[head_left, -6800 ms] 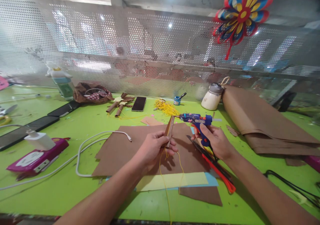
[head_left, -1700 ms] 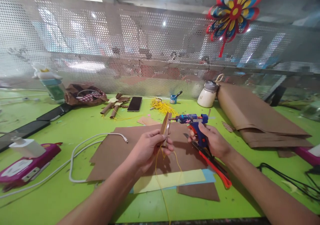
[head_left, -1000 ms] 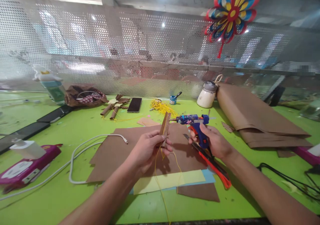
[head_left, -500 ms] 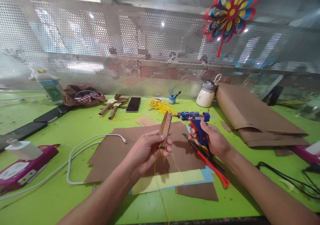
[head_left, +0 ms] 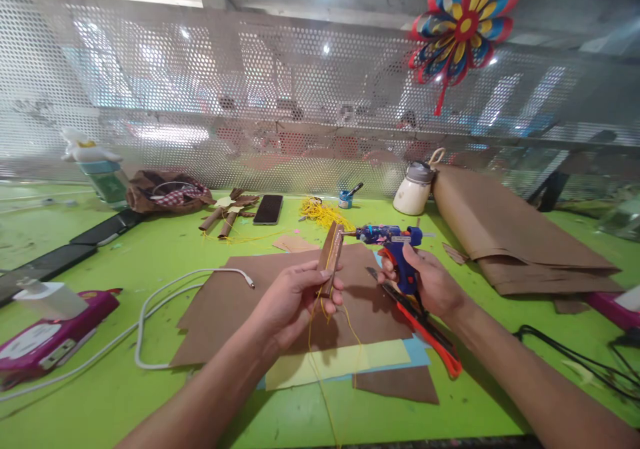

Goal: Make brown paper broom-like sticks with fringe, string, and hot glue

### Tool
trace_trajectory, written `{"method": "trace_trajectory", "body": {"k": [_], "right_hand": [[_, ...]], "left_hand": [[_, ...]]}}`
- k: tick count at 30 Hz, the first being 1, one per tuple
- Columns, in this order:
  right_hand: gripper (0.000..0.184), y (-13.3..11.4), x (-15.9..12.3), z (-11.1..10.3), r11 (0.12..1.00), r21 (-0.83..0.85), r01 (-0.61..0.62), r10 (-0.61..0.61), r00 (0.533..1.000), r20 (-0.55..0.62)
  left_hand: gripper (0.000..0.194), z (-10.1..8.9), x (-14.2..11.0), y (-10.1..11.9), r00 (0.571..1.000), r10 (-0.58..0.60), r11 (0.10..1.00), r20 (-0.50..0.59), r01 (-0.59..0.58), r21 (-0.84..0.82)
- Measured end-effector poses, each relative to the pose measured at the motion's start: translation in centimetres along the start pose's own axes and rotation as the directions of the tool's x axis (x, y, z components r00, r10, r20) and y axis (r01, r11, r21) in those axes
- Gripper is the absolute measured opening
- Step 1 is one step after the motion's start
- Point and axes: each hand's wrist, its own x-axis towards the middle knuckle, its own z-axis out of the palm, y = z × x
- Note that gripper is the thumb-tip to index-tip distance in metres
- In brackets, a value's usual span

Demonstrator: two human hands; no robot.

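Paper strip point(head_left: 328, 246): held up above the middle of the large brown sheet point(head_left: 235, 309); long axis steep, top leaning slightly right.
Left hand point(head_left: 295, 299): the nearer one, pinching the strip's lower end between thumb and fingers.
Right hand point(head_left: 433, 279): above the sheet's right edge, wrapped around the grip of a blue glue gun point(head_left: 385, 234).
Nozzle: pointing left, at the strip's upper right edge; cannot tell whether touching.
Strip's look: brown, narrow, folded into two leaves, pale flecks on the right leaf, yellow string point(head_left: 321, 384) trailing below.
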Motion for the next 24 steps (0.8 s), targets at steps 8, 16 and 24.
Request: {"method": "trace_trajectory", "body": {"k": [8,16,24], "right_hand": [[0.036,-0.55,-0.07,-0.01,0.998,-0.032,0.046,-0.046,0.999,-0.006],[0.035,0.03,0.13,-0.44,0.996,-0.078,0.033,-0.033,0.999,0.000],[0.035,-0.39,-0.07,-0.07,0.997,-0.053,0.055,-0.054,0.999,0.006]], "left_hand": [[0.018,-0.07,0.05,-0.14,0.999,0.025,0.999,-0.023,-0.024,0.030],[0.015,0.09,-0.01,-0.30,0.999,0.037,0.995,-0.037,-0.033,0.093],[0.011,0.14,-0.09,-0.23,0.998,0.042,0.995,-0.044,-0.037,0.093]]}}
